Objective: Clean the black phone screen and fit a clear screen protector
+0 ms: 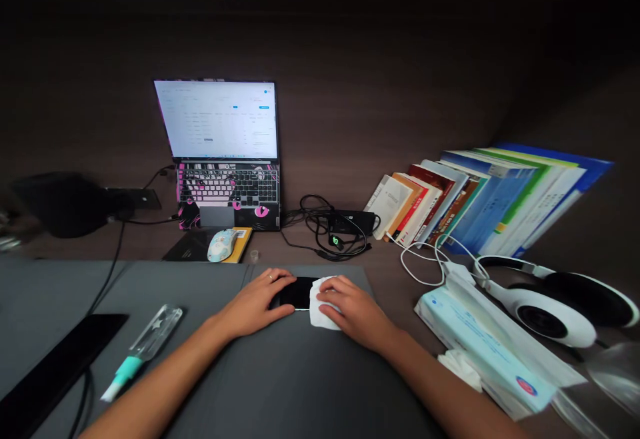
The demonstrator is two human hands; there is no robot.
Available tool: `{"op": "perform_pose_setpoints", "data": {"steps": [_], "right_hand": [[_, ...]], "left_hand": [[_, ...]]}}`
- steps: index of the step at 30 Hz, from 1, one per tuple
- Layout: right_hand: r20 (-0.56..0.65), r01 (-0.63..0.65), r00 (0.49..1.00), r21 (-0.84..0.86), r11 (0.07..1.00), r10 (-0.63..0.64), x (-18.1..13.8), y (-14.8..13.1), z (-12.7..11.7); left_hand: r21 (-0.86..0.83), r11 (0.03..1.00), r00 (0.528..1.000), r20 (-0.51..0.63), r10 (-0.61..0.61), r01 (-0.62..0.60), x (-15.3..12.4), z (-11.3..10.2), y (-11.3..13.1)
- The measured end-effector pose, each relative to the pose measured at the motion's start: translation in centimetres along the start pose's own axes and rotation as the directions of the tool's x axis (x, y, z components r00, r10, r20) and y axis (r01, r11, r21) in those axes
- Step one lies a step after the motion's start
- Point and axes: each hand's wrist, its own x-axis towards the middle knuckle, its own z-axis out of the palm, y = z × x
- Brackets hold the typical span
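Observation:
A black phone point(299, 292) lies flat on the dark desk mat point(280, 372) in front of me. My left hand point(260, 302) rests on the phone's left end, fingers curled over its edge, a ring on one finger. My right hand point(350, 309) presses a white wipe point(319, 309) onto the phone's right end, fingers bent over the cloth.
An open laptop point(225, 159) stands behind, with a mouse point(221, 244) in front of it. A clear spray bottle point(145, 349) lies left. A tissue pack point(487, 352), white headphones point(555, 309), tangled cables point(335, 229) and leaning books point(475, 199) fill the right.

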Motion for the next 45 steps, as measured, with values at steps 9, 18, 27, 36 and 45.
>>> {"op": "perform_pose_setpoints", "data": {"steps": [9,18,27,36,45], "right_hand": [[-0.018,-0.016,1.0,-0.004,1.0,0.016,0.23,0.32,0.07],[-0.02,-0.024,1.0,-0.002,1.0,0.024,0.37,0.52,0.27],[-0.028,-0.019,0.999,-0.01,1.0,0.018,0.51,0.7,-0.01],[-0.021,-0.01,1.0,-0.022,1.0,0.01,0.53,0.81,-0.26],[-0.006,0.027,1.0,0.001,1.0,-0.027,0.41,0.89,-0.38]], "left_hand": [[-0.001,1.0,1.0,0.023,-0.007,0.007,0.0,-0.08,-0.13],[-0.002,1.0,0.999,0.039,-0.002,0.002,0.04,-0.29,-0.12],[0.0,1.0,0.999,0.034,-0.002,0.002,-0.03,-0.39,-0.16],[0.023,1.0,1.0,-0.013,0.005,-0.004,0.03,-0.24,-0.04],[0.005,1.0,1.0,-0.004,-0.024,0.024,-0.06,-0.23,-0.14]]}}
